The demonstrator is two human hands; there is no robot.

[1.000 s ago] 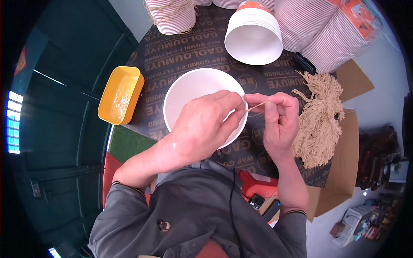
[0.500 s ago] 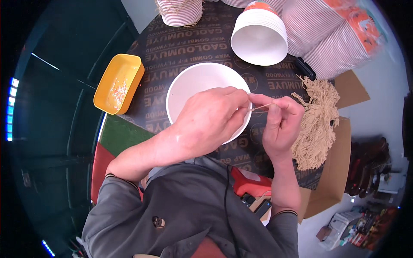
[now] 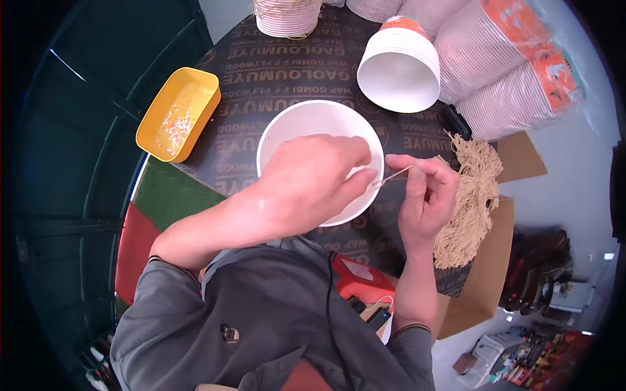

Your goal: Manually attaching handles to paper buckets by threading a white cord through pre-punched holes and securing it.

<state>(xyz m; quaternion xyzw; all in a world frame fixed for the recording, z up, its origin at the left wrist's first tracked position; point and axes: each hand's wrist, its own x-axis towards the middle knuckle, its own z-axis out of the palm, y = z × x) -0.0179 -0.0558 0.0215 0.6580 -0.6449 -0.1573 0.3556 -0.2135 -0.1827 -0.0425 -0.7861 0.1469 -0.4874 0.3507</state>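
Thin cord (image 3: 396, 174) pinched beside the white bowl (image 3: 313, 117)

My right hand (image 3: 429, 195) has the cord nipped between thumb and forefinger, just right of the bowl. The strand slants left and nearer toward the bowl's right rim, ending in what looks like a small loop; whether that touches the rim I cannot tell. My left hand (image 3: 306, 176) arches over the bowl with thumb and forefinger parted; its other fingers are hidden, so I cannot tell whether it holds anything.

I expect the cord to weigh next to nothing and be soft and limp, with some bite from its fibres, hard to snap but quick to fold or swing when slack. The best hold is a pinch close behind the loop, with a light pull along the strand. The bowl seems light, stiff enough to stay round yet easy to nudge across the tabletop (image 3: 261, 65), so I would steady it by the rim. The bundle of tan strands (image 3: 466, 212) to the right looks soft and likely to tangle.
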